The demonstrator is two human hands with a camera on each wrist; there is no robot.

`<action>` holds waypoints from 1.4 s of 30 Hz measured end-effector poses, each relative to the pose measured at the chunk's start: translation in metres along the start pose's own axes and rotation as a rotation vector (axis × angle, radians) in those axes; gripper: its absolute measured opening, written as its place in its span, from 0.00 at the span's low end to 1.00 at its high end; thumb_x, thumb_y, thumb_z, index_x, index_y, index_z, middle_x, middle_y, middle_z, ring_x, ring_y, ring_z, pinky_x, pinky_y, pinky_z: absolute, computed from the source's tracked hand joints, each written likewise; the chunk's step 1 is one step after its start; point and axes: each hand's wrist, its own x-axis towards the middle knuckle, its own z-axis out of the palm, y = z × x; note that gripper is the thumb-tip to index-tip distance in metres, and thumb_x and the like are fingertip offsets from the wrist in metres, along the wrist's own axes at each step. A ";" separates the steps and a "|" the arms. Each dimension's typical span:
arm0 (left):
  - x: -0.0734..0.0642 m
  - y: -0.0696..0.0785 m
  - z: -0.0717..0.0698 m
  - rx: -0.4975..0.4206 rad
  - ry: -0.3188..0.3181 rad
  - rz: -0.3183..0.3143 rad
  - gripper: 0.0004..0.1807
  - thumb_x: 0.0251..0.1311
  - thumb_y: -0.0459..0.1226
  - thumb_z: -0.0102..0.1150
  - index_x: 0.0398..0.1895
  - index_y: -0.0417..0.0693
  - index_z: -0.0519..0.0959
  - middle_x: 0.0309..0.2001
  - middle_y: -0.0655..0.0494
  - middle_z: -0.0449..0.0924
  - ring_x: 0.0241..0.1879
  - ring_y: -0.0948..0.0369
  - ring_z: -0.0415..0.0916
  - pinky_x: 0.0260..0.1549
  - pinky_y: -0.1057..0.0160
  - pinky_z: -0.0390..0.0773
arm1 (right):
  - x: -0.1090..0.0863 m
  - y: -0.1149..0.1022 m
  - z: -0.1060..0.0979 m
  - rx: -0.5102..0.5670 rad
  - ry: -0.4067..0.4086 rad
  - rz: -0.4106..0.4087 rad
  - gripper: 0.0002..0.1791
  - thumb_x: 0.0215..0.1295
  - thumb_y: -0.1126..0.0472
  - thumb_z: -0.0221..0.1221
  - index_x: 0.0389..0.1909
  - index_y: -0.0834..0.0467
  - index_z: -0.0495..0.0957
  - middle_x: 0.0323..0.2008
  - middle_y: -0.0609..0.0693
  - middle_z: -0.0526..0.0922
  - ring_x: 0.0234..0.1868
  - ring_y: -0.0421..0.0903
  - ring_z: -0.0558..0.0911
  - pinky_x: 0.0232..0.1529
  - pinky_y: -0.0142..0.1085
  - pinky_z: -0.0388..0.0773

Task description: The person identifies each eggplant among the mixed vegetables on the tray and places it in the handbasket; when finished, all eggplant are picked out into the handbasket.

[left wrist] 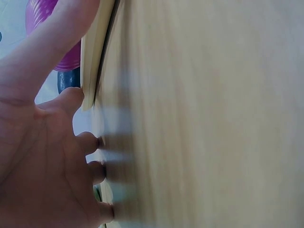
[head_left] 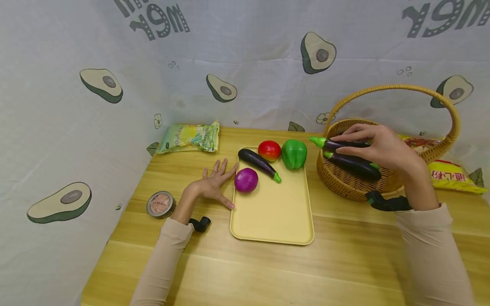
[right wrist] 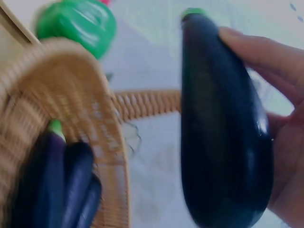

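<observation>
Over the wicker basket (head_left: 333,182), my right hand (head_left: 386,146) grips an eggplant (right wrist: 223,123) between thumb and fingers, its green stem end pointing left. Several more eggplants (head_left: 354,166) lie inside the basket below it. My left hand (head_left: 210,187) is spread with fingertips on the table, its thumb and index finger touching the left edge of the yellow tray (head_left: 273,216). On the tray are a purple onion (head_left: 246,180), an eggplant (head_left: 258,163), a red mango-like fruit (head_left: 269,151) and a green bell pepper (head_left: 294,154).
A round tin (head_left: 160,204) stands left of my left hand. A green-yellow packet (head_left: 189,137) lies at the back left. Behind and right of the basket lies a yellow and red packet (head_left: 453,176). The basket's tall handle (head_left: 394,87) arches above it. A printed curtain (head_left: 260,51) hangs behind the table.
</observation>
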 end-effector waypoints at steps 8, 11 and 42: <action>0.000 0.001 -0.001 0.010 -0.004 -0.008 0.75 0.49 0.56 0.80 0.85 0.62 0.29 0.82 0.43 0.12 0.81 0.44 0.07 0.74 0.29 0.17 | -0.005 0.020 -0.026 -0.091 -0.119 0.188 0.18 0.70 0.57 0.67 0.59 0.55 0.86 0.56 0.63 0.84 0.19 0.39 0.65 0.18 0.36 0.61; 0.000 0.001 0.000 0.008 -0.006 -0.009 0.75 0.49 0.56 0.80 0.85 0.62 0.29 0.82 0.43 0.12 0.80 0.44 0.07 0.74 0.29 0.17 | -0.003 0.028 -0.024 -0.127 -0.140 0.212 0.18 0.69 0.57 0.67 0.58 0.57 0.86 0.41 0.64 0.86 0.13 0.38 0.54 0.16 0.35 0.58; 0.000 0.001 0.000 -0.002 -0.013 -0.010 0.74 0.50 0.56 0.79 0.85 0.63 0.29 0.82 0.44 0.11 0.80 0.45 0.06 0.74 0.30 0.16 | 0.030 0.068 0.012 -0.090 -0.468 0.206 0.18 0.63 0.59 0.71 0.52 0.63 0.88 0.44 0.62 0.90 0.42 0.48 0.87 0.36 0.30 0.79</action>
